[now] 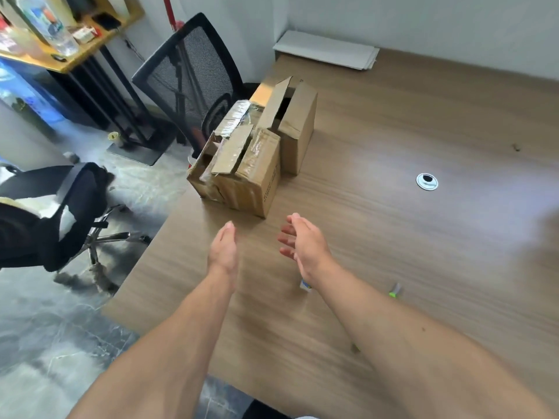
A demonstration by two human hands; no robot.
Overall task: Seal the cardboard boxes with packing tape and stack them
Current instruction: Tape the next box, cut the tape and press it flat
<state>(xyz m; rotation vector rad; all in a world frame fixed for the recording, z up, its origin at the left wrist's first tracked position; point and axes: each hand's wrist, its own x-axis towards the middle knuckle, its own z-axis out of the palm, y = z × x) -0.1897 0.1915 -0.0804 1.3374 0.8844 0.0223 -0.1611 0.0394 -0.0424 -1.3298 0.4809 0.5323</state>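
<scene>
Pre-grasp: left hand (223, 252) and right hand (302, 243) empty, fingers straight, palms facing, just short of near box (257, 173) at table (393, 237) left edge, flaps loose; next probably grip its sides, no tape roll identifiable.

Left hand (223, 252), right hand (307, 246): bare. Both forearms bare to the frame edge. Right forearm (402, 343): one small dark spot. Dark garment patch (263, 411) at the bottom edge, kind unclear.

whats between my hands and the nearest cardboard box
Only bare table: the head view shows plain wood between the left hand, the right hand and the nearest cardboard box.
</scene>
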